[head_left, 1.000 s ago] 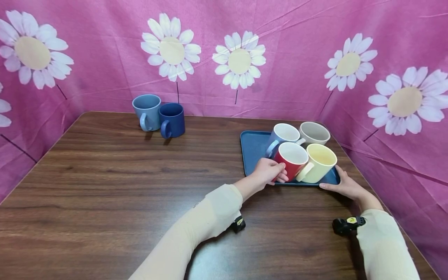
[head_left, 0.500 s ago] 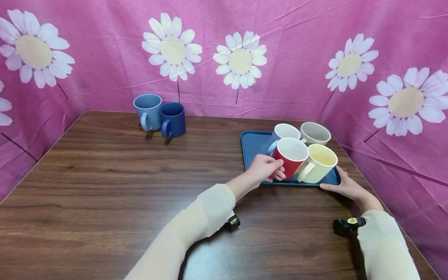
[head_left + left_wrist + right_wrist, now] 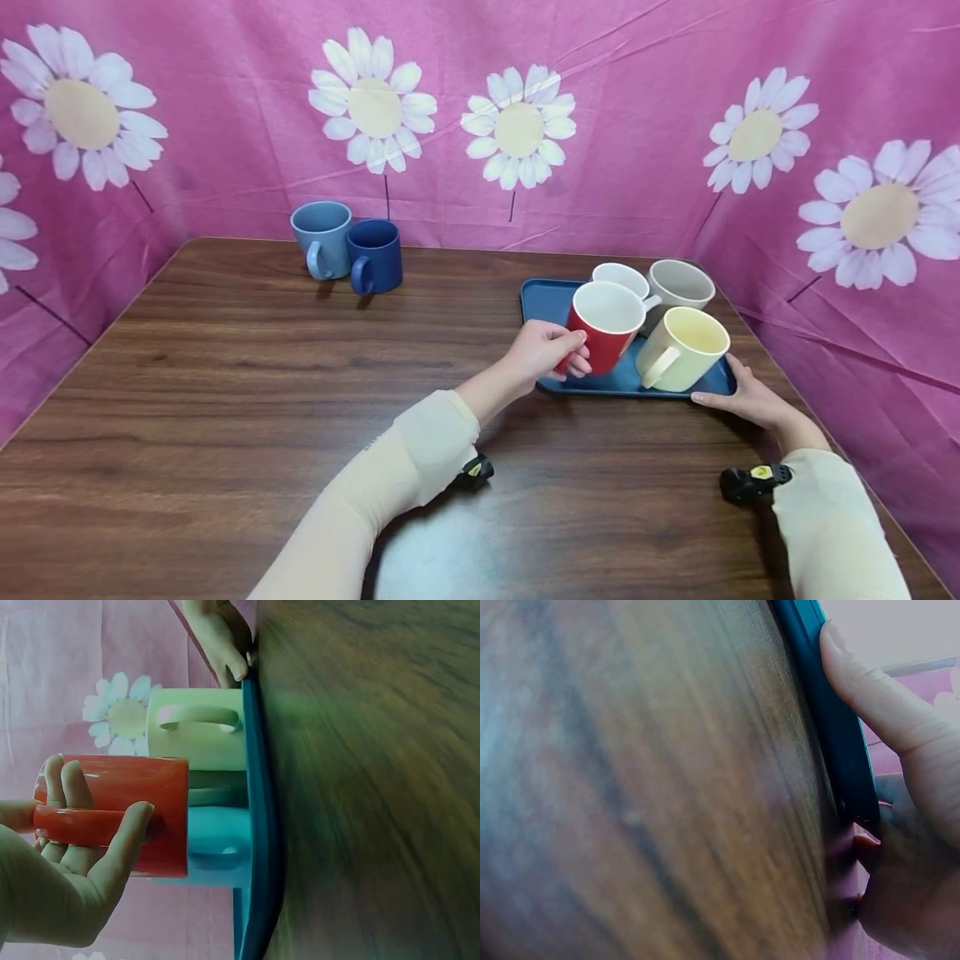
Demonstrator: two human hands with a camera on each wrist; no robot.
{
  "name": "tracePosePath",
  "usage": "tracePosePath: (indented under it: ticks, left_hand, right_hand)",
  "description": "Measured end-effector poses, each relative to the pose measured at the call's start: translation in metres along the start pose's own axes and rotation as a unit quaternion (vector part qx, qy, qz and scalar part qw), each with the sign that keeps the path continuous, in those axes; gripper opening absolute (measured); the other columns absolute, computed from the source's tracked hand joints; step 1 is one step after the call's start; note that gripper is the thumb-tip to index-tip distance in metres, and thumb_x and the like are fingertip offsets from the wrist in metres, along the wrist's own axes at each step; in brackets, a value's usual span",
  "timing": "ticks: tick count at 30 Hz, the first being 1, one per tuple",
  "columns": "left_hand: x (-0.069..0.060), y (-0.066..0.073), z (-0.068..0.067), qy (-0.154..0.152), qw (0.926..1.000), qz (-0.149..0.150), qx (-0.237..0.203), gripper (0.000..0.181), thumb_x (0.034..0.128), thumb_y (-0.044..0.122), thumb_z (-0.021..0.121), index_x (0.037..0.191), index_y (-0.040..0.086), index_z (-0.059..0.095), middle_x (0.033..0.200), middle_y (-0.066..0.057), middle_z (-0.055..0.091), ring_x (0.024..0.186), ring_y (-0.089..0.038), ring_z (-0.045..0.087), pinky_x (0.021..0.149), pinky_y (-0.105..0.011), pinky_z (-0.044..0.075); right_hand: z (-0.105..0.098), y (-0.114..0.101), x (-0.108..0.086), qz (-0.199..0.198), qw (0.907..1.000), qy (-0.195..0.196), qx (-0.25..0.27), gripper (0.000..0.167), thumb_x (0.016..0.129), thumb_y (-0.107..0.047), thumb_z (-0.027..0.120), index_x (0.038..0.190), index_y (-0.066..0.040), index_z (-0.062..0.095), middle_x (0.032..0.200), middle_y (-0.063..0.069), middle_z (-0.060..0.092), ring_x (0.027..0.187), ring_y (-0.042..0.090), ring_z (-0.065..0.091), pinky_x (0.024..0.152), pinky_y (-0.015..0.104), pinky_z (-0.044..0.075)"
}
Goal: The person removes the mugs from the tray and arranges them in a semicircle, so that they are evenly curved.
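Note:
My left hand grips the handle of a red mug with a white inside. In the left wrist view the red mug hangs upright above the blue tray, apart from it. A pale yellow mug stands on the tray at the right, a grey-white mug behind it. Partly hidden by the red mug is a light blue mug, white inside. My right hand holds the tray's front right corner, its thumb along the rim.
At the back left of the brown wooden table stand a light blue-grey mug and a dark blue mug, side by side. A pink cloth with printed daisies hangs behind the table and along its right side.
My left hand has lifted the red mug off the tray and moved it up and left, away from the yellow mug. My right hand stays at the tray corner.

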State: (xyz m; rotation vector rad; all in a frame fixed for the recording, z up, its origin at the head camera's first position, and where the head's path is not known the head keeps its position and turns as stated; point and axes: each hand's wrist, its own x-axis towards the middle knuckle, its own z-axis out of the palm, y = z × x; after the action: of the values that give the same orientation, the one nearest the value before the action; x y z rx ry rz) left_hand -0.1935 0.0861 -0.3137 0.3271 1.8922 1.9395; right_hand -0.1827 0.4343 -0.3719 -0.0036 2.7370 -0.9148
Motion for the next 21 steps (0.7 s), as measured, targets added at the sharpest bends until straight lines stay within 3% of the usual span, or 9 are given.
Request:
tracePosePath:
  ticks: [4,10,15,21]
  left_hand:
    - [-0.006,0.002,-0.010,0.000,1.0000,0.004,0.002,0.024,0.0857,0.022,0.054,0.078,0.000,0.063,0.067,-0.010,0.063,0.064,-0.018,0.061,0.067,-0.043,0.047]
    - [-0.024,0.011,-0.028,0.002,0.9999,-0.014,0.000,0.025,0.0860,0.019,0.054,0.082,-0.004,0.062,0.068,-0.013,0.062,0.065,-0.019,0.061,0.067,-0.038,0.048]
    - [-0.026,0.001,-0.048,0.006,0.9999,-0.012,-0.009,0.025,0.0864,0.016,0.053,0.083,-0.008,0.060,0.065,-0.012,0.061,0.062,-0.018,0.061,0.065,-0.039,0.049]
    - [-0.035,-0.003,-0.076,0.034,0.9994,-0.005,-0.001,0.026,0.0873,0.014,0.051,0.084,-0.010,0.058,0.062,-0.010,0.061,0.058,-0.016,0.059,0.066,-0.043,0.048]
  right_hand:
    - [0.000,0.000,0.001,-0.001,1.0000,0.000,-0.001,0.101,0.079,-0.035,0.060,0.129,0.007,-0.016,0.125,0.042,-0.012,0.112,0.051,-0.019,0.088,0.063,-0.004]
    - [0.000,0.001,0.002,-0.002,1.0000,0.000,-0.003,0.101,0.079,-0.035,0.060,0.129,0.008,-0.016,0.125,0.042,-0.012,0.113,0.051,-0.018,0.088,0.062,-0.004]
    - [0.001,0.002,0.000,-0.001,1.0000,0.001,-0.004,0.101,0.079,-0.035,0.060,0.129,0.008,-0.016,0.125,0.043,-0.011,0.113,0.051,-0.018,0.088,0.063,-0.004]
    - [0.001,0.001,0.000,-0.002,1.0000,0.004,-0.003,0.101,0.079,-0.035,0.060,0.129,0.008,-0.016,0.125,0.042,-0.012,0.113,0.051,-0.019,0.088,0.062,-0.005]
